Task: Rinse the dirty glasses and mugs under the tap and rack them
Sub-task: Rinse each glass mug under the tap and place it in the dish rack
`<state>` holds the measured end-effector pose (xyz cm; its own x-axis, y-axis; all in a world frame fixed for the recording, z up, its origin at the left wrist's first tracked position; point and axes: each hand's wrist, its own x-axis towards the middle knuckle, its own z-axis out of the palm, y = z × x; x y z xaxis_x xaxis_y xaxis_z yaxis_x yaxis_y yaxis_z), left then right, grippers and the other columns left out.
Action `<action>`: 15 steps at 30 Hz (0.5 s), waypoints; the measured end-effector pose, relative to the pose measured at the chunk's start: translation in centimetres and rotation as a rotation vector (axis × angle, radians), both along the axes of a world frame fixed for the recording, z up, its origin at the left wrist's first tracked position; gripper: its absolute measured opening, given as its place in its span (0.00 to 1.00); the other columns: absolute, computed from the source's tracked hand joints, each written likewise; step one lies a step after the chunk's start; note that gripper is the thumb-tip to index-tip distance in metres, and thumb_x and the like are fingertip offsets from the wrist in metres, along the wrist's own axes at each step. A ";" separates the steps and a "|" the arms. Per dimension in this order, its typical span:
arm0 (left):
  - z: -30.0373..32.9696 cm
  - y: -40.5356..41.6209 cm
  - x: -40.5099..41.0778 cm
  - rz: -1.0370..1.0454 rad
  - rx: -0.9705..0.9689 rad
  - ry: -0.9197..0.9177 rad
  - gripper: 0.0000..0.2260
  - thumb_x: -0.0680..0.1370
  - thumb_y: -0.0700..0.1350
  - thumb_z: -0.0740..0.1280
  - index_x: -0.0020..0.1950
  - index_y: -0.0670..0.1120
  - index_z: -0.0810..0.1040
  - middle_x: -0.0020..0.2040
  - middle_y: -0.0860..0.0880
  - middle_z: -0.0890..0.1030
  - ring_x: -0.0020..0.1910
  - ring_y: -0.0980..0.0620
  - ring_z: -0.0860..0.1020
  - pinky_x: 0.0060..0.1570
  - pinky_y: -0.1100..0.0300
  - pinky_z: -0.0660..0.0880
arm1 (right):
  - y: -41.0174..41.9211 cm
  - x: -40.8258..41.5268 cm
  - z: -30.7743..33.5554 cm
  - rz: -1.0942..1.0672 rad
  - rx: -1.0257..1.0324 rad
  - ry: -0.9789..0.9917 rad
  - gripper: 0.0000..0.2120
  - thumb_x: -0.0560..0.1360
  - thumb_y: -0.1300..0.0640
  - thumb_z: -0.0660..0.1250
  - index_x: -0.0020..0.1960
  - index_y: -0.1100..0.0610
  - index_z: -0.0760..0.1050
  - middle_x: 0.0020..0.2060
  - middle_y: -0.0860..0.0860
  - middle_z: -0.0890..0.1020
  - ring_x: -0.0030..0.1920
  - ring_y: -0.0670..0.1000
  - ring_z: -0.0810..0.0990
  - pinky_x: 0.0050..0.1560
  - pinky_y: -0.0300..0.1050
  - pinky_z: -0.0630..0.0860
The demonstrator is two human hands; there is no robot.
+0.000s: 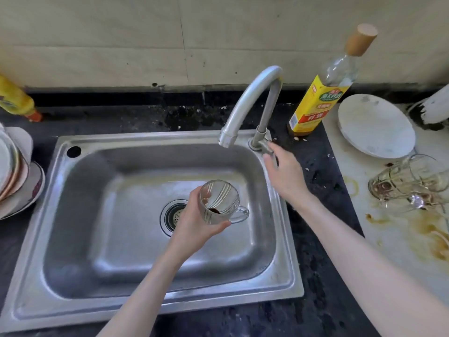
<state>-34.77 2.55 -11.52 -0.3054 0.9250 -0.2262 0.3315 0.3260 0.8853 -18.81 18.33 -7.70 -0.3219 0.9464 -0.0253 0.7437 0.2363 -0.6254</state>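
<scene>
My left hand (194,222) grips a clear glass mug (220,201) over the steel sink (80,215), near the drain (173,215). The mug is tilted, its handle points right, and a dark residue sits in its bottom. Its mouth lies below and in front of the tap spout (227,138); no water runs. My right hand (283,171) reaches to the tap's lever (266,148) at the sink's back right corner, with thumb and fingers around it. Two dirty glasses (408,182) lie on their sides on the stained white counter at right.
A yellow-labelled bottle (318,103) with a wooden cap stands behind the tap. A white plate (375,126) lies at the back right. Stacked plates and bowls (14,171) sit left of the sink, a yellow bottle (17,100) behind them. Brown spills mark the right counter (425,234).
</scene>
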 end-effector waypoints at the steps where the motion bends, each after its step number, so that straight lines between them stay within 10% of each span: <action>1: 0.0 0.1 -0.1 0.011 -0.009 -0.006 0.36 0.64 0.44 0.79 0.61 0.58 0.60 0.56 0.62 0.71 0.58 0.57 0.72 0.58 0.61 0.69 | -0.4 0.1 -0.8 0.053 0.055 -0.057 0.20 0.80 0.56 0.58 0.70 0.57 0.66 0.67 0.54 0.72 0.68 0.55 0.68 0.64 0.54 0.67; 10: 0.4 0.5 -1.0 0.016 -0.061 0.058 0.35 0.63 0.48 0.79 0.61 0.59 0.61 0.57 0.60 0.73 0.52 0.58 0.73 0.44 0.78 0.66 | -2.0 -0.7 -3.5 0.210 0.167 -0.688 0.25 0.81 0.54 0.52 0.76 0.57 0.52 0.76 0.51 0.53 0.76 0.53 0.46 0.66 0.49 0.58; 15: 0.5 0.5 -0.9 -0.010 -0.057 0.051 0.36 0.62 0.47 0.79 0.63 0.56 0.63 0.57 0.60 0.74 0.50 0.60 0.75 0.47 0.67 0.69 | -2.0 -1.1 -4.0 0.205 0.158 -0.795 0.26 0.81 0.55 0.51 0.77 0.57 0.47 0.77 0.52 0.48 0.76 0.54 0.42 0.68 0.51 0.55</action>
<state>-35.68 3.02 -11.06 -0.3088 0.9139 -0.2634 0.3792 0.3723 0.8471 -19.89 16.32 -11.74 -0.4303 0.8825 -0.1896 0.8822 0.4557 0.1189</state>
